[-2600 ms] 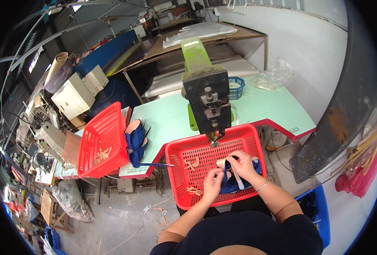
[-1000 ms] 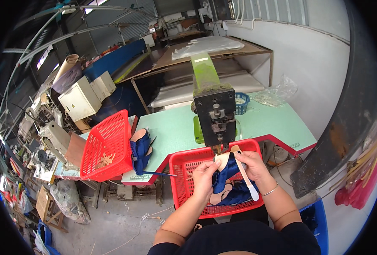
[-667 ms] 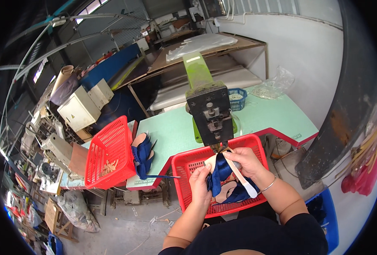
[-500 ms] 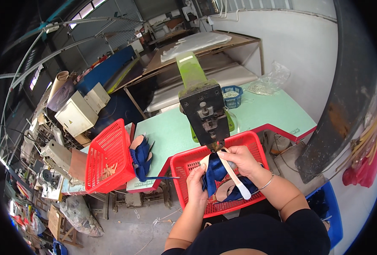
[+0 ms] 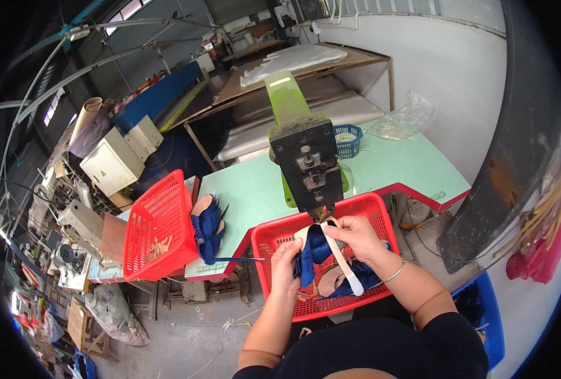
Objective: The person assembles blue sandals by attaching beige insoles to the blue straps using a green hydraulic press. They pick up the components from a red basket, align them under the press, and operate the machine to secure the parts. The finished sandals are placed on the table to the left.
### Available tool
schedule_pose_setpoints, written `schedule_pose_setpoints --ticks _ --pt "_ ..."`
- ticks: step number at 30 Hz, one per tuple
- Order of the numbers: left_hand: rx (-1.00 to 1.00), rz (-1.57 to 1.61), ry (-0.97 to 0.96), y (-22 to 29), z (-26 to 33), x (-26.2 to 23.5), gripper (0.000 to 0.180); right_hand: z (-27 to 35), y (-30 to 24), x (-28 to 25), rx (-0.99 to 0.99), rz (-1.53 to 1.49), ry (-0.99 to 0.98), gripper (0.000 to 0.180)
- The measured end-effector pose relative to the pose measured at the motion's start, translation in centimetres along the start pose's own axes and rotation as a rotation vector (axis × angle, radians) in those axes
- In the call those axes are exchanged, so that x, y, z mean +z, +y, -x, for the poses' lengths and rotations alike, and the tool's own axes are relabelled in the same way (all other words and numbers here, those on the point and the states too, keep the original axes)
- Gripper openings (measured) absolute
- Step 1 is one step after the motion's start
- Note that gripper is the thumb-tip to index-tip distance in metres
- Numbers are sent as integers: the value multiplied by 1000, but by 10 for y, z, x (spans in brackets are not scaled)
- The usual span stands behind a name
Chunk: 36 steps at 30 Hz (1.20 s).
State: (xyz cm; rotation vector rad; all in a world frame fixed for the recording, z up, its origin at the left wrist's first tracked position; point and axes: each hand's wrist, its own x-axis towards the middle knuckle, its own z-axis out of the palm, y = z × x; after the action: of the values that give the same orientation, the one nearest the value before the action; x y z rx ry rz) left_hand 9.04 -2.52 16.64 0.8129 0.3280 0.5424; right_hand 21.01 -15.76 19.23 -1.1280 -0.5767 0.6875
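Observation:
Between my two hands is a blue satin shoe upper [image 5: 316,247] with beige lining, held right under the black head [image 5: 304,165] of a green machine. My left hand [image 5: 285,264] pinches its left edge. My right hand [image 5: 361,241] grips the other side, fingers closed close to the machine's tip. From there a beige strap [image 5: 341,260] with a white end hangs down toward me. Below sits a red plastic basket [image 5: 262,252], with more blue and beige pieces [image 5: 332,282] in it. Exactly where the machine's tip meets the upper is hidden.
The green-topped table [image 5: 242,189] has red edges. On its left stand a tilted red basket [image 5: 160,227] with beige scraps and a pile of blue pieces [image 5: 208,226]. A small blue basket [image 5: 348,141] and a plastic bag [image 5: 397,123] lie behind. A dark metal beam [image 5: 492,183] rises at right.
My hands and the upper have shifted slightly left, and the strap's white end has swung a little left. Both hands keep their grip.

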Motion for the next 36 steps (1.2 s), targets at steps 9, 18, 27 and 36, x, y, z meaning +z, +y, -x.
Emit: schedule_pose_setpoints --ticks 9,18,27,36 --pt "-123 167 -104 -25 7 -18 27 -2 -13 7 2 192 19 22" --pt "137 -812 -416 20 -5 15 25 -14 -12 -2 -75 123 -32 25" --pt "104 -197 -168 -24 -7 23 15 -8 9 -52 120 -70 -314 29" --pt "19 -131 -170 -29 -6 18 12 -4 10 -53 141 -221 -208 22"
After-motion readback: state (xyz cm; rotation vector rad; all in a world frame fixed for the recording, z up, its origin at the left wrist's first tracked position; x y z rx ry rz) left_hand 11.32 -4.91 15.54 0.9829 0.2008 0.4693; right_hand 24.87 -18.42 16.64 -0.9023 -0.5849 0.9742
